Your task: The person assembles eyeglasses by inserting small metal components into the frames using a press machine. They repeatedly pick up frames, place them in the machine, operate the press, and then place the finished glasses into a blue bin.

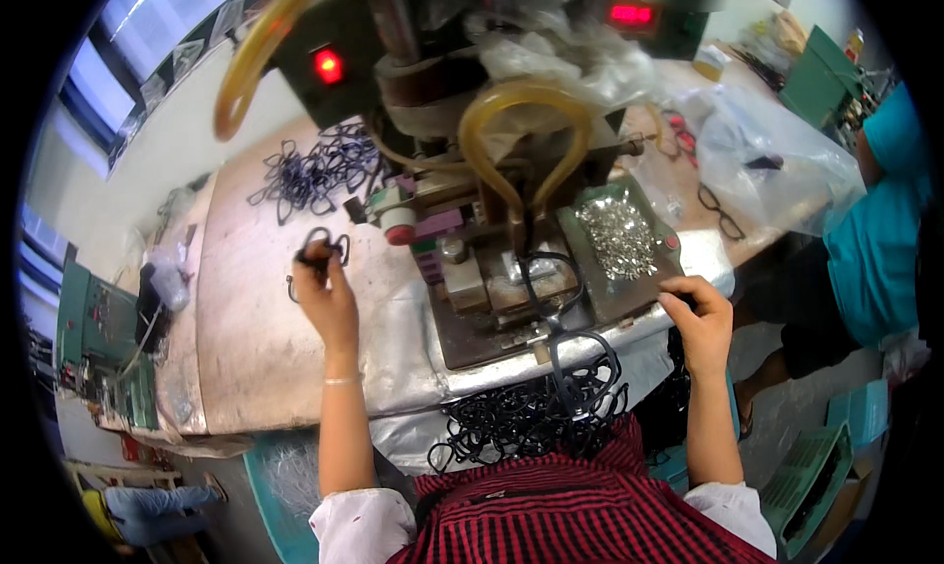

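My left hand [326,294] is over the left part of the table, its fingers closed round a black eyeglass frame [340,241]. My right hand [700,318] is at the right front corner of the machine base, thumb and forefinger together in a pinch; whatever they hold is too small to make out. Between my hands, another black eyeglass frame [578,334] rests in the machine's fixture, one rim jutting out over the front edge. Beside the fixture, nearest my right hand, lies a heap of small silvery metal parts [618,235] in a green tray [582,210].
The green press [413,82] stands ahead, with yellowish hoses [472,121] and a red button [400,235]. Black frames [320,171] are piled at the back left; more frames [521,412] lie by my lap. A person in a turquoise shirt [880,230] is at the right, beside a plastic bag [767,151].
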The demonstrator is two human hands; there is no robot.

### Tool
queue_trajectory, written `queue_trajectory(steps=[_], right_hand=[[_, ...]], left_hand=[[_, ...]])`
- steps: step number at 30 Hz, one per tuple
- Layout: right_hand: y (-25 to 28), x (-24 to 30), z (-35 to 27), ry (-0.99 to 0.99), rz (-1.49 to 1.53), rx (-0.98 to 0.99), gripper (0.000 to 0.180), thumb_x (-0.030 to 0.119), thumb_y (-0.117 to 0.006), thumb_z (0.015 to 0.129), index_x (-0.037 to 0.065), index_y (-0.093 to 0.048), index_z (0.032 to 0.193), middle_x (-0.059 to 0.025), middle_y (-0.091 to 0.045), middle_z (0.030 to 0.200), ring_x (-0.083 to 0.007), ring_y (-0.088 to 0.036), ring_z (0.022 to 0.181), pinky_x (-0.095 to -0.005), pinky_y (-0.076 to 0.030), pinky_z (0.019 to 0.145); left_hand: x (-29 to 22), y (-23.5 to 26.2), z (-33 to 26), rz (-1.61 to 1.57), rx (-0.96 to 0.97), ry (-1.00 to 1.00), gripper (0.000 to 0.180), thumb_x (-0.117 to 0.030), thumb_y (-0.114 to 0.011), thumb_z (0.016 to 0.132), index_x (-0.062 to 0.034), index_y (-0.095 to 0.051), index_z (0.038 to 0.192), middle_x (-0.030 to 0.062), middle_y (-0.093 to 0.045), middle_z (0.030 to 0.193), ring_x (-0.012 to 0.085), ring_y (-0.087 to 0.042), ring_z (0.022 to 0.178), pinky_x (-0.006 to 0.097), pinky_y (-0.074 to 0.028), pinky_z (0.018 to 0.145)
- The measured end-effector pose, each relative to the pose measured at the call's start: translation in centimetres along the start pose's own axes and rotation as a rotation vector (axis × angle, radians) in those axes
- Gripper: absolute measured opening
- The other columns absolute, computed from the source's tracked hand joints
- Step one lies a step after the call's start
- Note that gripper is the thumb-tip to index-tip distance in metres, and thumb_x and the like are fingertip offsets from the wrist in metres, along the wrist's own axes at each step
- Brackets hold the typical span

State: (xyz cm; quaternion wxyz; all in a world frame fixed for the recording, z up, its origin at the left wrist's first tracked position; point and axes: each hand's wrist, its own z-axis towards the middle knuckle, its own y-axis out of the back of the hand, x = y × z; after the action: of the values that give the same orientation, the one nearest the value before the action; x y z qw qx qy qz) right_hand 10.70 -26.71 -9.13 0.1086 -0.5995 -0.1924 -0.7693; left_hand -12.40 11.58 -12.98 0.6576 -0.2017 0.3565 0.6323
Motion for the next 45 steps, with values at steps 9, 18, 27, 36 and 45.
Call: queue_trajectory(steps=[9,18,27,36,45], right_hand=[[-11.0,7.8,5.1,-0.043,0.36,0.399,0.038,0.001,-0.071,0.077,-0.001,-0.057,0.112,-0.0047,-0.065,0.085,-0.0102,-0.061,0.083,-0.0249,-0.047,0.078],[-12.3,8.2,3.8,-0.139,0.696,0.387,0.043,-0.004,-0.069,0.08,-0.003,-0.054,0.12,-0.004,-0.066,0.088,-0.0093,-0.061,0.083,-0.0238,-0.047,0.079],[-7.9,5.0,3.4,0.407,-0.194,0.132,0.027,0.006,-0.071,0.078,0.005,-0.069,0.104,-0.0171,-0.064,0.118,-0.0277,-0.058,0.116,-0.039,-0.045,0.096],[-5.6,-3.0,7.7,0.536,-0.613,-0.069,0.014,0.013,-0.072,0.075,0.005,-0.069,0.086,-0.0167,-0.064,0.111,-0.0363,-0.057,0.11,-0.0433,-0.046,0.091],[-5.2,-3.2,7.5,0.291,-0.454,-0.08,0.015,0.018,-0.068,0.081,0.005,-0.07,0.089,-0.014,-0.068,0.087,-0.0311,-0.065,0.084,-0.039,-0.051,0.074]], left_hand=[[-2.7,-1.5,-3.4,-0.375,-0.05,0.261,0.012,-0.01,-0.059,0.097,-0.003,-0.053,0.104,0.0085,-0.063,0.098,0.0176,-0.065,0.089,0.031,-0.055,0.081],[-18.8,-1.5,1.0,-0.78,0.096,-0.199,0.018,-0.005,-0.052,0.099,-0.0043,-0.054,0.117,0.0135,-0.066,0.102,0.0222,-0.064,0.093,0.038,-0.057,0.08],[-18.0,-2.4,-1.7,-0.388,0.194,-0.439,0.011,-0.004,-0.061,0.088,-0.0012,-0.06,0.099,0.0161,-0.07,0.098,0.0219,-0.065,0.075,0.03,-0.051,0.067],[-18.7,-5.6,-2.8,-0.042,0.499,-1.076,0.019,-0.006,-0.07,0.069,-0.0081,-0.064,0.087,0.0076,-0.07,0.103,0.0187,-0.057,0.069,0.031,-0.056,0.062],[-18.4,-6.2,-3.8,-0.024,0.567,-0.985,0.015,-0.015,-0.068,0.073,-0.0091,-0.067,0.087,0.0072,-0.071,0.107,0.0221,-0.058,0.07,0.035,-0.056,0.068]])
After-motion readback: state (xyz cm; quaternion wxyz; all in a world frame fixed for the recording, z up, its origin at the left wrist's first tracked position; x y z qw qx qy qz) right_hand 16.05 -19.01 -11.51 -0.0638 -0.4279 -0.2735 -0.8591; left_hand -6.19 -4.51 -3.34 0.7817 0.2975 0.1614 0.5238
